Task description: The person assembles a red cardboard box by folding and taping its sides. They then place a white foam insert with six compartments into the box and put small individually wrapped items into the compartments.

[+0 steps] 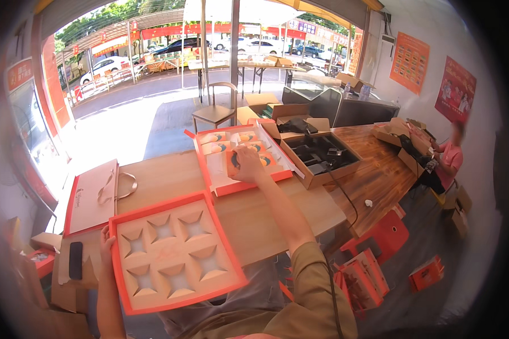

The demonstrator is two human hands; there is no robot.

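Observation:
My left hand (107, 244) grips the left edge of a red-rimmed gift box tray (174, 252), tilted at the near edge of the table. Its cardboard insert has several square openings with folded flaps and nothing in them. Farther off, my right hand (247, 164) reaches into an open red gift box (214, 176) with a pale lining. The fingers are closed around a small orange box (232, 164) with a dark round mark, partly hidden by the hand. Several similar small boxes (247, 137) sit in the gift box around it.
A pale pink gift bag (92, 198) with a ribbon handle lies at left, near a black phone (76, 261). A carton of black devices (320, 155) stands right of the gift box, its cable trailing across the table. A person (450, 158) sits at far right; a red stool (382, 236) stands below.

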